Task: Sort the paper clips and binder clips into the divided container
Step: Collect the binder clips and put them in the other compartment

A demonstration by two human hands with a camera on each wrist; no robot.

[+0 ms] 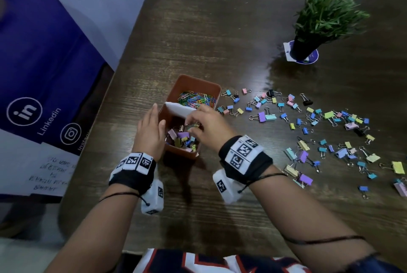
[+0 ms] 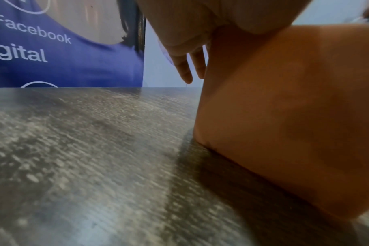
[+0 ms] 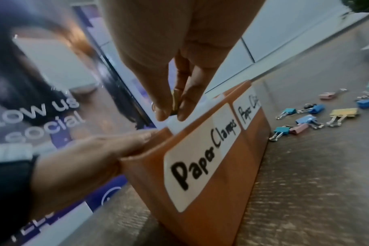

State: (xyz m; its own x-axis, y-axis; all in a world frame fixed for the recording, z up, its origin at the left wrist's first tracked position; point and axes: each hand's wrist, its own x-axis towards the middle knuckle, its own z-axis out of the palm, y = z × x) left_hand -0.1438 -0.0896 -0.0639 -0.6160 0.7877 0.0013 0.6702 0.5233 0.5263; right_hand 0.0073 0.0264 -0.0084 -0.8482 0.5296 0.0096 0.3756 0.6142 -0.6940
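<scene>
A brown divided container (image 1: 211, 87) stands on the dark wooden table. Its far half holds colourful paper clips (image 1: 197, 99); its near half holds several binder clips (image 1: 182, 138), with a white divider (image 1: 179, 108) between. My right hand (image 1: 206, 125) hovers over the near half and pinches a small binder clip (image 3: 175, 101) between thumb and fingers. My left hand (image 1: 149, 131) lies flat against the container's left wall (image 2: 284, 116), fingers straight, thumb over the rim. Labels on the right wall read "Paper Clamps" (image 3: 202, 156) and "Paper Clips".
Many loose pastel binder clips (image 1: 308, 127) lie scattered over the table right of the container. A potted green plant (image 1: 319, 21) stands at the back right. A blue banner (image 1: 44, 63) stands past the table's left edge.
</scene>
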